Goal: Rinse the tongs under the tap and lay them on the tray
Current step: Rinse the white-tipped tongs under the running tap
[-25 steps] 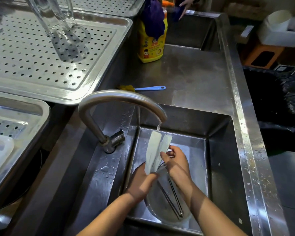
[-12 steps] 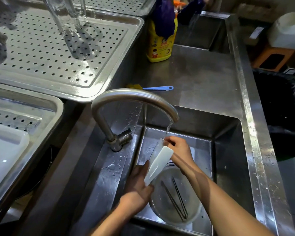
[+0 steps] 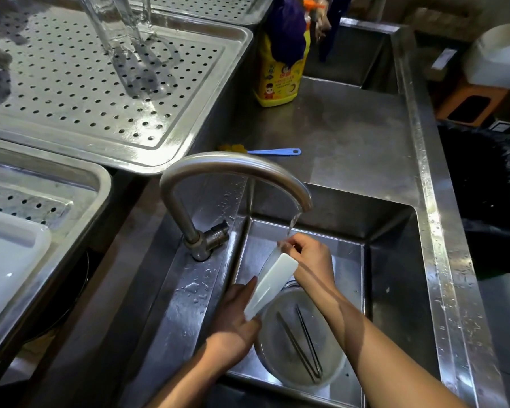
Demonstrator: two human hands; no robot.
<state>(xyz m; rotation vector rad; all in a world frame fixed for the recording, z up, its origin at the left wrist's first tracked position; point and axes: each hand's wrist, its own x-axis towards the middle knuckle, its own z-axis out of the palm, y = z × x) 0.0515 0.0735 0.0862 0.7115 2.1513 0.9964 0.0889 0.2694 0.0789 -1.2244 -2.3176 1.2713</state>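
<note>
Rinse under way; nothing has been laid on the tray yet.
The white tongs (image 3: 273, 282) are held slanted over the far-left corner of the sink (image 3: 395, 260), with their upper tips in the stream from the tap (image 3: 233, 169). The lower end is grasped by the left hand (image 3: 236, 322), and one upper tip is pinched by the right hand (image 3: 309, 260). Beneath them a clear bowl (image 3: 273, 343) holding metal tweezers (image 3: 304, 346) is seen on the sink floor. The perforated tray (image 3: 71, 83), at the counter's far-left edge, is judged the destination, so the carry and the laying-down are left.
</note>
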